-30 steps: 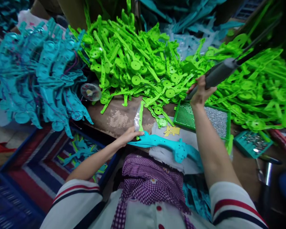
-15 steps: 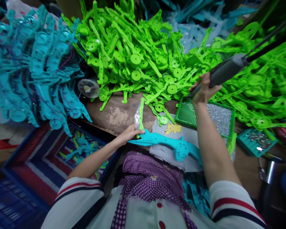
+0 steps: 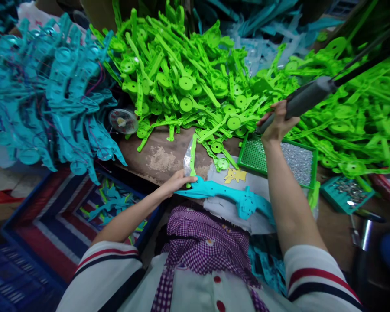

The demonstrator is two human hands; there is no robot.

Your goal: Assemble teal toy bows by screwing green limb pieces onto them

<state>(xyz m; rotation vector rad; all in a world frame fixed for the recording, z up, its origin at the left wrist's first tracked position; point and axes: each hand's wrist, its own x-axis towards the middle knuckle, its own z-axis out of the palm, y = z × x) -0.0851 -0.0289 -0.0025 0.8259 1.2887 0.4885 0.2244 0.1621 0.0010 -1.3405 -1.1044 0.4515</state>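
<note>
My left hand (image 3: pixel 179 181) is closed on the left end of a long blue plastic part (image 3: pixel 222 191), which lies across the bench edge in front of me. A green plastic arm (image 3: pixel 193 156), with clear film beside it, stands up from that same end by my thumb. My right hand (image 3: pixel 277 123) is wrapped round a dark grey electric screwdriver (image 3: pixel 310 99), its tip pointing down into the left part of a green screw tray (image 3: pixel 256 154). Small silver screws (image 3: pixel 297 162) fill the tray's right side. My forearm hides part of the tray and the blue part's right end.
Green plastic arms (image 3: pixel 185 82) are heaped along the back. Stacked blue parts (image 3: pixel 56 86) with wires stand at left, above a striped-lined crate (image 3: pixel 52 225). A grey cloth (image 3: pixel 214 212) with a yellow figure lies under the blue part. At right is a teal box (image 3: pixel 347 193) of metal pieces.
The view has shifted slightly. Both hands keep their holds, and the screwdriver tip stays at the screw tray.
</note>
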